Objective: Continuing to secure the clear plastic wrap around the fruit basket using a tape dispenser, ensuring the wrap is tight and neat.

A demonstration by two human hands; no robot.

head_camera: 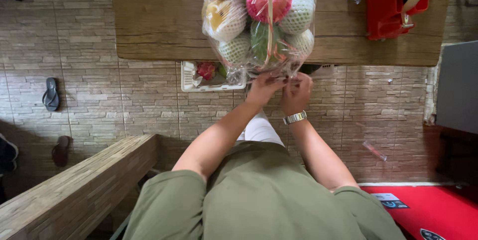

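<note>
Fingers of your left hand (263, 87) and right hand (297, 90) pinch closed on the gathered clear cellophane at the base of a wrapped fruit bundle (261, 18), which sits at the near edge of the brown wooden worktop (159, 21). A red tape dispenser (396, 3) rests toward its far right corner.

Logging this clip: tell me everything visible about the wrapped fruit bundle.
The wrapped fruit bundle is clear crinkled film around round fruits, several in white foam netting, one in pink netting, with green leaves between. It lies on the wooden table, reaching the near edge. The left hand and right hand pinch its gathered end.
</note>
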